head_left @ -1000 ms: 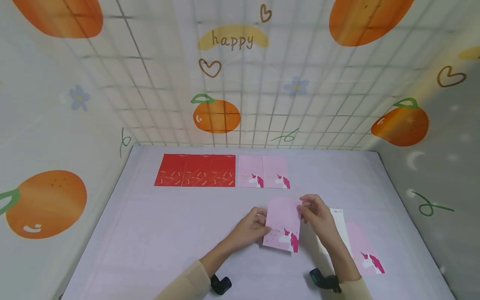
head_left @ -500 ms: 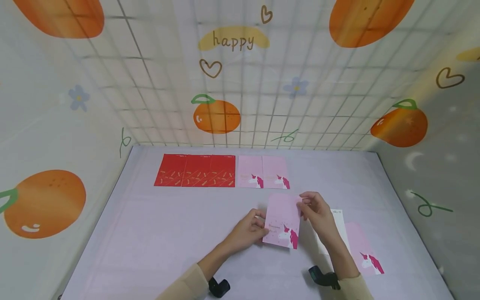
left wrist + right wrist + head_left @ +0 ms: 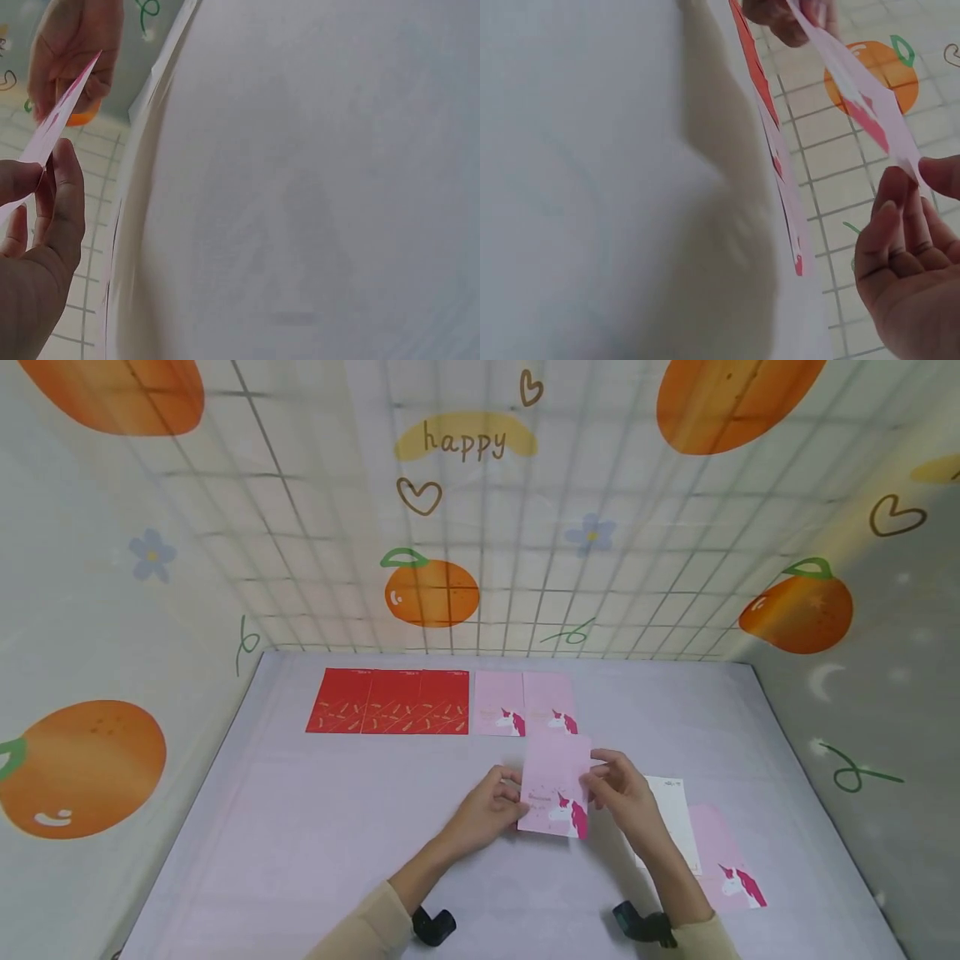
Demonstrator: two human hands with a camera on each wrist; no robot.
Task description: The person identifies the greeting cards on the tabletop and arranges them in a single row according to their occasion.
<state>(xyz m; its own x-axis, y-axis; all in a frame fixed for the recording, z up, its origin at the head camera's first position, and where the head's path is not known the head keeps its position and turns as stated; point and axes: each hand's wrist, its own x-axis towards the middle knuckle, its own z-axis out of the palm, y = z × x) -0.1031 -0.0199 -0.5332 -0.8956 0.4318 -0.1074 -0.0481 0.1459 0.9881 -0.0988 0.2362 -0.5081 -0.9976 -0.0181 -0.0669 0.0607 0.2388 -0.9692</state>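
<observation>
A pink card with a unicorn is held up above the table between both hands. My left hand pinches its left edge between thumb and fingers, as the left wrist view also shows. On the opposite edge, my right hand grips it with thumb and fingertips; in the right wrist view the card tilts, its face partly seen. The card's top overlaps the lower edge of two matching pink cards lying side by side at the back of the table.
Three red cards lie in a row left of the back pink ones. Near my right forearm lie a white card and another pink unicorn card. A patterned curtain hangs behind the table.
Both hands have carried the pink card away from me and slightly left, so its top now reaches the back row. The cards on the table have stayed put.
</observation>
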